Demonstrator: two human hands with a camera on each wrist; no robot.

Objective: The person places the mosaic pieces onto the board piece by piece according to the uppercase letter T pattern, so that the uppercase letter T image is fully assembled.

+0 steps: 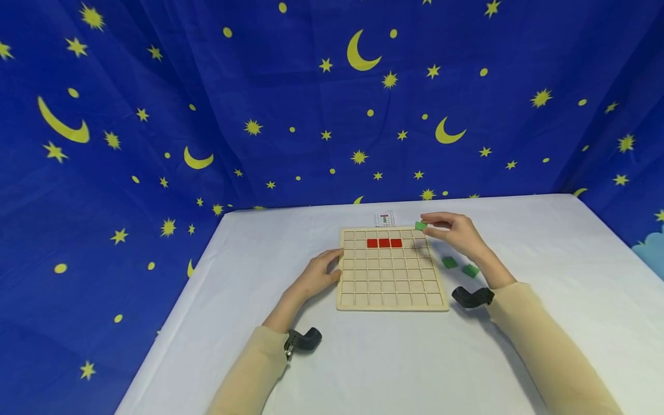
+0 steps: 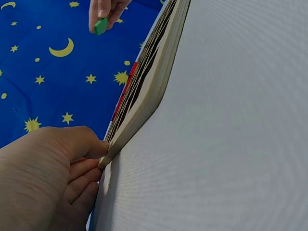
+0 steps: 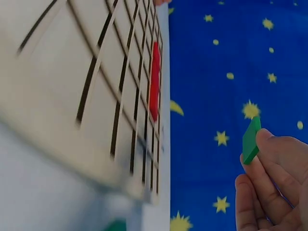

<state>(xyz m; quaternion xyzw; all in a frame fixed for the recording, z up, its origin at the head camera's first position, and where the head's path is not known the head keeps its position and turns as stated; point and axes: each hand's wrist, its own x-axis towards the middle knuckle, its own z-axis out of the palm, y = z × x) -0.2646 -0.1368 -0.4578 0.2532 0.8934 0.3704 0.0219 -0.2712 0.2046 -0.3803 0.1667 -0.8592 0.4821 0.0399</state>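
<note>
A wooden grid board (image 1: 391, 308) with raised dividers lies on the table. Three red square tiles (image 1: 384, 243) sit side by side in a row near its far edge. My left hand (image 1: 315, 275) rests at the board's left edge, thumb and fingertips spread along the rim; in the left wrist view its thumb (image 2: 86, 143) touches the rim. Over the board's far right corner, my right hand (image 1: 459, 235) pinches a green square tile (image 3: 251, 140) between thumb and fingers, raised above the board.
Two more green tiles (image 1: 449, 263) lie on the white table (image 1: 363, 369) right of the board. A small printed card (image 1: 385, 219) with a grid pattern lies behind the board's far edge. Blue star-and-moon cloth (image 1: 290, 115) hangs around the back and sides.
</note>
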